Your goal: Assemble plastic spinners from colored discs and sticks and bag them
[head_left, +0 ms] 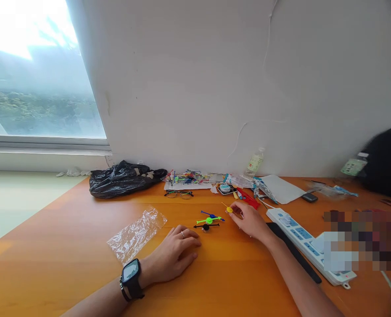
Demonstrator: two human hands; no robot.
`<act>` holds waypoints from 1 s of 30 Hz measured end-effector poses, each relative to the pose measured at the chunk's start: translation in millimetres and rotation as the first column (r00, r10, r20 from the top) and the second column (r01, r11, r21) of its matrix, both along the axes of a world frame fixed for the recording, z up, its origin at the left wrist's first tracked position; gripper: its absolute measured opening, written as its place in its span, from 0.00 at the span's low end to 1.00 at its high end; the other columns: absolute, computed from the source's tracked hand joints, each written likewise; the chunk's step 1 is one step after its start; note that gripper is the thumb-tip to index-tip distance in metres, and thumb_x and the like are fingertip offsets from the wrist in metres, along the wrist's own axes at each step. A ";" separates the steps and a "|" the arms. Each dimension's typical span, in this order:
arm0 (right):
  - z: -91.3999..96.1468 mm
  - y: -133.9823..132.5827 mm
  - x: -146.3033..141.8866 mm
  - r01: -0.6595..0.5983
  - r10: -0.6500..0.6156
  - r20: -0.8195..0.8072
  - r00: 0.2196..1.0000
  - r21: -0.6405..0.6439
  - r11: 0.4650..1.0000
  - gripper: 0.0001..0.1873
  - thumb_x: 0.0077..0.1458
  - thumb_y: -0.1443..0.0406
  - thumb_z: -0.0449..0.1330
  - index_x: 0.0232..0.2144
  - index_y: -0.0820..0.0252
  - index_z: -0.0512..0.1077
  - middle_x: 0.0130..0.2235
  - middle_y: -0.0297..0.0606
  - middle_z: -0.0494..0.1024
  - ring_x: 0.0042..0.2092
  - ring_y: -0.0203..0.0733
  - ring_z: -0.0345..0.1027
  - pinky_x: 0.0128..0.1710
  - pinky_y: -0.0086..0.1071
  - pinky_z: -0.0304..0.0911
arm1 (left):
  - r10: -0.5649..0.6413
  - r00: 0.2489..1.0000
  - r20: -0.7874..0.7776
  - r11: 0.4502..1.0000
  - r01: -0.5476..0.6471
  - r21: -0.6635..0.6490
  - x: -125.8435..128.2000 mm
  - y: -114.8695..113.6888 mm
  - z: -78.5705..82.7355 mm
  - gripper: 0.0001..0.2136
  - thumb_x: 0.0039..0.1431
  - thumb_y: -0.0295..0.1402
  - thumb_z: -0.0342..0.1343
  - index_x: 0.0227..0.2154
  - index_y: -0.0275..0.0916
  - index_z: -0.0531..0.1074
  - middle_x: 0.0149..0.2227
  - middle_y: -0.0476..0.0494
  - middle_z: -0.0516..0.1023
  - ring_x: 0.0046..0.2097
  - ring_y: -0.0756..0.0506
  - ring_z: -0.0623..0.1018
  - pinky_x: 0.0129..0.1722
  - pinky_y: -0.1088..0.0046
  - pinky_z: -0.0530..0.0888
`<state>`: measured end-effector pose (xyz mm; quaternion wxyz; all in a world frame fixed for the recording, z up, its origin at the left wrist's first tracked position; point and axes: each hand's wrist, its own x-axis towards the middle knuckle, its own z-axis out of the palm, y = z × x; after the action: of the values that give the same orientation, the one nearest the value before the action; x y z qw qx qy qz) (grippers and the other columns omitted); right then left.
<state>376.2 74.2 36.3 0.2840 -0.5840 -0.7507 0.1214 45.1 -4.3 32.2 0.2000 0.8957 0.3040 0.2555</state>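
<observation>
My left hand point(174, 252) lies on the orange table point(66, 246) with its fingers curled loosely and nothing in it; a watch is on the wrist. Just beyond its fingertips lie three small plastic spinner pieces: a black one point(206, 226), a green one point(209, 219) and a blue one point(212, 215). My right hand point(249, 219) pinches the stick of a yellow spinner piece point(229, 208), held low over the table to the right of the others.
An empty clear plastic bag point(136, 234) lies left of my left hand. A black bag point(124, 178), glasses point(178, 193), a heap of coloured pieces point(188, 178), a bottle point(255, 162) and papers line the wall. A white power strip point(309, 244) lies at the right.
</observation>
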 end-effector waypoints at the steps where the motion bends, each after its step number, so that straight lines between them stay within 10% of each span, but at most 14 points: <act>1: 1.8 -1.4 -3.7 -0.022 0.023 -0.049 0.999 0.016 1.000 0.10 0.61 0.58 0.59 0.39 0.57 0.75 0.41 0.43 0.82 0.44 0.50 0.76 0.43 0.39 0.69 | 0.014 1.000 0.005 1.000 -0.014 -0.022 -0.2 -0.2 -0.6 0.13 0.69 0.33 0.55 0.54 0.46 0.74 0.54 0.40 0.77 0.55 0.38 0.74 0.58 0.57 0.72; 9: 10.5 -33.9 -53.5 -0.259 0.261 -0.174 0.949 0.034 0.965 0.08 0.63 0.59 0.61 0.41 0.55 0.75 0.39 0.40 0.80 0.39 0.46 0.73 0.41 0.37 0.69 | 0.190 0.960 0.204 0.943 -0.121 -0.311 -2.3 7.2 -15.9 0.23 0.69 0.37 0.56 0.64 0.45 0.65 0.59 0.38 0.76 0.57 0.39 0.76 0.61 0.57 0.72; 17: -8.6 -72.7 -102.9 -0.524 0.506 -0.208 0.837 -0.039 0.851 0.05 0.62 0.70 0.59 0.39 0.56 0.71 0.38 0.36 0.75 0.38 0.41 0.68 0.38 0.32 0.63 | 0.277 0.912 0.303 0.820 -0.060 -0.569 -0.1 5.5 7.0 0.33 0.68 0.47 0.58 0.69 0.40 0.55 0.45 0.42 0.81 0.44 0.43 0.79 0.46 0.65 0.75; 24: -22.2 -66.1 -103.4 -0.558 0.536 -0.210 0.818 -0.060 0.828 0.09 0.65 0.72 0.55 0.38 0.57 0.74 0.38 0.36 0.76 0.40 0.42 0.70 0.41 0.32 0.62 | 0.221 0.945 0.242 0.852 -0.066 -0.519 1.4 8.4 -1.9 0.28 0.66 0.43 0.59 0.64 0.38 0.62 0.38 0.44 0.79 0.37 0.46 0.77 0.38 0.69 0.74; 30: -17.3 -58.4 -92.1 -0.494 0.480 -0.185 0.858 -0.036 0.869 0.07 0.64 0.71 0.56 0.39 0.56 0.73 0.40 0.36 0.79 0.40 0.42 0.72 0.41 0.32 0.63 | 0.134 0.978 0.161 0.941 -0.074 -0.331 -2.9 5.1 -10.5 0.32 0.61 0.33 0.60 0.67 0.42 0.58 0.57 0.36 0.74 0.57 0.38 0.74 0.61 0.56 0.70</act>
<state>284.1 15.8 19.0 0.2828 -0.3740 -0.8411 0.2696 42.3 0.8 21.6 0.3570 0.8065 0.3694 0.2927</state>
